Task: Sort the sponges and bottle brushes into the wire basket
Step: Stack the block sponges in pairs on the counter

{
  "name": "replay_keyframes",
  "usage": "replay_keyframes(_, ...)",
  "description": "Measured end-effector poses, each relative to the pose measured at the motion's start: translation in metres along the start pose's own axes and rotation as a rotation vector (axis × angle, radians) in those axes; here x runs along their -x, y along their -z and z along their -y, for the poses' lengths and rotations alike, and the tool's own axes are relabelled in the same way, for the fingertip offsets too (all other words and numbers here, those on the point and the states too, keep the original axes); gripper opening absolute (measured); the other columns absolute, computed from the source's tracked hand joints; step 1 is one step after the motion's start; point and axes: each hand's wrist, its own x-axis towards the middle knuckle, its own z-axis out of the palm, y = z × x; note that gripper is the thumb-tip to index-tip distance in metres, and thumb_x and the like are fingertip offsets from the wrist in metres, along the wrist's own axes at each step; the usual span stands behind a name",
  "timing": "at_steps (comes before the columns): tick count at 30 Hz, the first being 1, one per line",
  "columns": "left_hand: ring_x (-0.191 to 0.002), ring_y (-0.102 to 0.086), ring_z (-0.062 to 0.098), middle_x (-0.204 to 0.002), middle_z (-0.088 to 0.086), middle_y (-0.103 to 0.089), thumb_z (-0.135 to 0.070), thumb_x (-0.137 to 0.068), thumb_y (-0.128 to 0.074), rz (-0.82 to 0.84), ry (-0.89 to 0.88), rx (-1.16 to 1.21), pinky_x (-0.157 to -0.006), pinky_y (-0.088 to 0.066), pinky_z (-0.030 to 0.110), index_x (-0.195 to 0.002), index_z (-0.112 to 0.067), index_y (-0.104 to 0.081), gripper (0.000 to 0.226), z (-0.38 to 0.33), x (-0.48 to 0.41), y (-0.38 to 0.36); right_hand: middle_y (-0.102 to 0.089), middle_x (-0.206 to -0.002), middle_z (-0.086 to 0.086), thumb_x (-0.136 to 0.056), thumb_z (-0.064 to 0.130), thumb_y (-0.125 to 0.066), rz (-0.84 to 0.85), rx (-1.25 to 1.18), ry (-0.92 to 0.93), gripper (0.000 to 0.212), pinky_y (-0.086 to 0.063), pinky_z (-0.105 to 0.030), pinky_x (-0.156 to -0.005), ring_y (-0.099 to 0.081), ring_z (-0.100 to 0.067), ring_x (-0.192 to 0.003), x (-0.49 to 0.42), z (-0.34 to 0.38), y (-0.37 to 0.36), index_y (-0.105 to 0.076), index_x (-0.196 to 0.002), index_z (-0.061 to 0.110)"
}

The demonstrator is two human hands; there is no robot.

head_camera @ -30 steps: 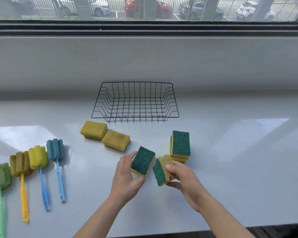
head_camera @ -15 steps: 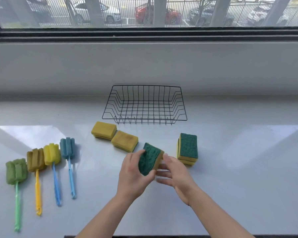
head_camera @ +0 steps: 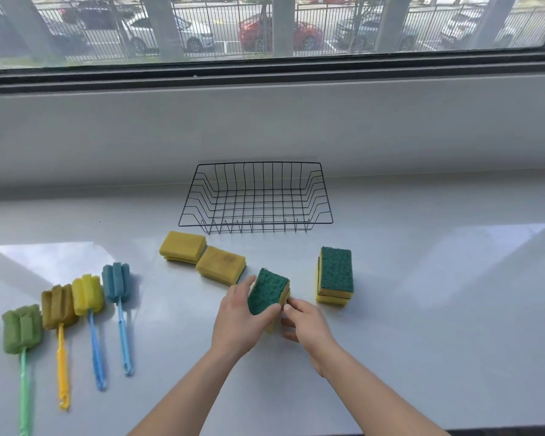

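Observation:
An empty black wire basket [head_camera: 256, 222] stands at the back of the white counter. My left hand [head_camera: 238, 319] and my right hand [head_camera: 305, 324] press together a pair of green-topped yellow sponges [head_camera: 268, 291], held just above the counter in front of the basket. To the right sits a stack of two green-topped sponges [head_camera: 335, 275]. Two plain yellow sponges [head_camera: 183, 247] [head_camera: 220, 265] lie left of my hands. Several bottle brushes lie in a row at the left: green [head_camera: 22, 328], ochre [head_camera: 57, 306], yellow [head_camera: 87, 294], blue [head_camera: 116, 282].
A grey wall and window sill rise right behind the basket. The counter's front edge runs along the bottom of the view.
My hands each held a separate green-topped sponge; they have come together and now hold both sponges as one pair. The view has shifted slightly.

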Motion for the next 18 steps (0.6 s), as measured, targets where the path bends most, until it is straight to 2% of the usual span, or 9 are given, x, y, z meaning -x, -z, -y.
replay_keyframes(3,-0.121,-0.053,0.015,-0.131,-0.006,-0.056,-0.051,-0.084,-0.062,0.060,0.216,0.283,-0.104,-0.043,0.040,-0.143,-0.031,-0.043,0.064,0.005,0.001,0.004,-0.076,-0.103,-0.001,-0.105,0.016,-0.045,-0.005,-0.003,-0.003,0.028,-0.054,-0.026,-0.072,-0.067,-0.015,-0.085,-0.003,0.000,-0.002,-0.072,-0.109,0.021)
replay_keyframes(5,-0.110,-0.060,0.013,-0.118,-0.004,-0.066,-0.049,-0.079,-0.060,0.125,0.305,0.448,-0.102,-0.047,0.044,-0.132,-0.032,-0.054,0.056,0.004,0.003,0.005,-0.077,-0.106,0.000,-0.105,0.017,-0.044,-0.009,0.011,0.017,0.029,-0.056,-0.032,-0.078,-0.068,-0.017,-0.090,-0.006,0.001,-0.003,-0.072,-0.110,0.023)
replay_keyframes(7,-0.103,-0.064,0.011,-0.108,-0.005,-0.070,-0.044,-0.072,-0.061,0.154,0.306,0.495,-0.098,-0.049,0.041,-0.126,-0.034,-0.058,0.055,0.001,0.005,0.004,-0.076,-0.112,-0.001,-0.104,0.018,-0.045,-0.006,0.019,0.049,0.029,-0.055,-0.035,-0.086,-0.068,-0.017,-0.098,-0.007,0.003,-0.002,-0.071,-0.115,0.025)
replay_keyframes(10,-0.102,-0.063,0.011,-0.111,-0.003,-0.066,-0.040,-0.067,-0.065,0.168,0.287,0.494,-0.093,-0.050,0.036,-0.129,-0.036,-0.054,0.063,-0.004,0.002,-0.001,-0.072,-0.116,0.006,-0.104,0.017,-0.046,-0.021,0.049,0.102,0.026,-0.050,-0.039,-0.100,-0.063,-0.019,-0.112,-0.006,0.003,0.004,-0.068,-0.116,0.025)
replay_keyframes(12,-0.101,-0.062,0.009,-0.111,-0.004,-0.065,-0.041,-0.067,-0.066,0.166,0.275,0.484,-0.085,-0.049,0.029,-0.131,-0.036,-0.051,0.066,-0.008,-0.001,-0.005,-0.067,-0.114,0.013,-0.103,0.018,-0.050,-0.048,0.108,0.152,0.021,-0.046,-0.028,-0.095,-0.060,-0.013,-0.112,0.000,-0.002,0.010,-0.065,-0.115,0.025)
replay_keyframes(15,-0.099,-0.062,0.007,-0.111,-0.005,-0.064,-0.039,-0.072,-0.069,0.171,0.260,0.481,-0.077,-0.046,0.025,-0.134,-0.035,-0.050,0.065,-0.009,-0.008,-0.011,-0.063,-0.118,0.012,-0.098,0.015,-0.062,-0.204,0.310,0.372,0.033,-0.042,-0.005,-0.086,-0.060,0.000,-0.112,0.017,0.001,0.026,-0.061,-0.130,0.020)
replay_keyframes(17,-0.098,-0.061,0.005,-0.111,-0.006,-0.064,-0.032,-0.081,-0.071,0.169,0.267,0.486,-0.075,-0.045,0.023,-0.135,-0.035,-0.049,0.058,-0.008,-0.015,-0.015,-0.067,-0.106,0.010,-0.091,0.006,-0.067,-0.350,0.398,0.551,0.031,-0.044,-0.002,-0.079,-0.064,0.005,-0.099,0.022,0.015,0.043,-0.069,-0.120,0.017)
replay_keyframes(18,-0.097,-0.061,0.004,-0.110,-0.007,-0.064,-0.029,-0.084,-0.070,0.168,0.271,0.486,-0.073,-0.045,0.023,-0.135,-0.035,-0.049,0.056,-0.009,-0.018,-0.017,-0.068,-0.101,0.009,-0.089,0.005,-0.069,-0.433,0.438,0.602,0.028,-0.045,-0.004,-0.079,-0.065,0.004,-0.093,0.021,0.023,0.053,-0.072,-0.114,0.017)
